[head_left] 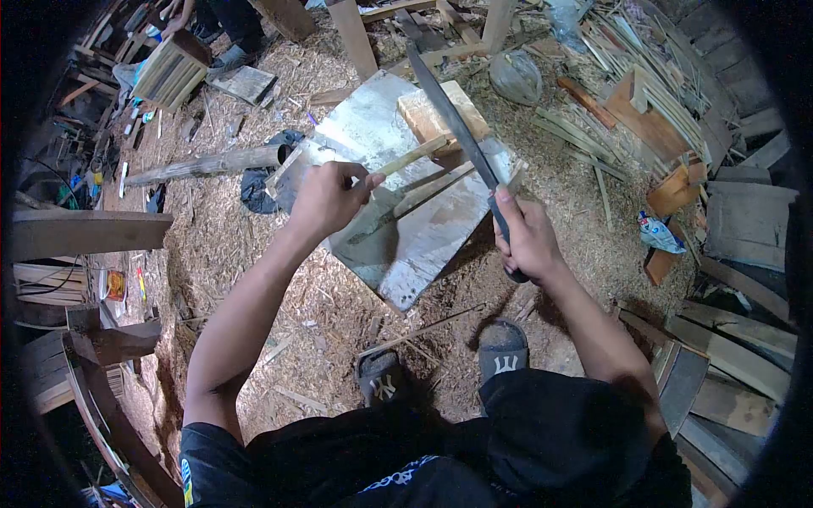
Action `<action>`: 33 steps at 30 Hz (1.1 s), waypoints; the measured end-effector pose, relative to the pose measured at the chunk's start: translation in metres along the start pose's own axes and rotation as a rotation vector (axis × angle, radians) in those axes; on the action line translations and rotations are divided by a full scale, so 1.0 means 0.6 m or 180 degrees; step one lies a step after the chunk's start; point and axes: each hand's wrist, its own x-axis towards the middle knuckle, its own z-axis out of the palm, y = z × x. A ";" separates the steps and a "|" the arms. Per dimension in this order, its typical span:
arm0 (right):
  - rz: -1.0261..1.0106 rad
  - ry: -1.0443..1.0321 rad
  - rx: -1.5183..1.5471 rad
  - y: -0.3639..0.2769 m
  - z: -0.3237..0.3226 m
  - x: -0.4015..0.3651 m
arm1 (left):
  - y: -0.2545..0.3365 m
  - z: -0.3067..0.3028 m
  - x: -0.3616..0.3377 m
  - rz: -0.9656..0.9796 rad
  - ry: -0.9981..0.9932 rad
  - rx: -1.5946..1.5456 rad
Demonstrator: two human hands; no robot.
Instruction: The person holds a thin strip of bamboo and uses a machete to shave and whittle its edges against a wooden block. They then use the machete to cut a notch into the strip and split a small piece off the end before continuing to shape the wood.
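Note:
My right hand (529,239) is wrapped round the dark handle of a machete (461,131), its long blade slanting up and away to the left. In my left hand (330,201) a thin wooden stick (412,159) is pinched, its far end reaching the front of a pale wood block (416,115). The machete blade passes across the block and close beyond the stick's tip in this view. Beneath them lies a worn, whitish board (360,118) on the ground. Another narrow wood strip (432,191) rests on that board, partly in shadow.
Wood shavings (279,339) cover the ground. My sandalled feet (503,351) stand just in front of the board. A round pole (207,164) lies to the left, scrap wood (652,118) to the right. At the upper left a person (233,25) is beside a slatted wooden piece (169,72).

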 end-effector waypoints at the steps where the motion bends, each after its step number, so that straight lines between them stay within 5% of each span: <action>1: 0.0007 -0.0005 -0.0003 0.006 -0.002 0.002 | 0.003 0.001 -0.004 0.0019 0.0081 0.0005; 7: -0.0168 0.0238 -0.0935 0.013 -0.003 0.007 | -0.007 0.009 -0.012 0.0592 0.0479 -0.0170; 16: -0.0438 0.0125 -0.0238 0.023 0.010 0.007 | 0.007 0.007 -0.017 0.0713 0.0992 0.0139; 25: -0.0120 0.0251 -0.0498 0.034 0.001 0.029 | -0.010 0.019 -0.007 0.0713 0.0891 -0.0033; 31: -0.0175 0.0145 0.0241 0.000 0.005 0.026 | -0.013 0.017 -0.006 0.0967 0.0909 0.0148; 33: -0.0451 0.0523 -0.0774 0.025 0.018 0.044 | -0.017 0.023 -0.006 0.0942 0.0981 0.0099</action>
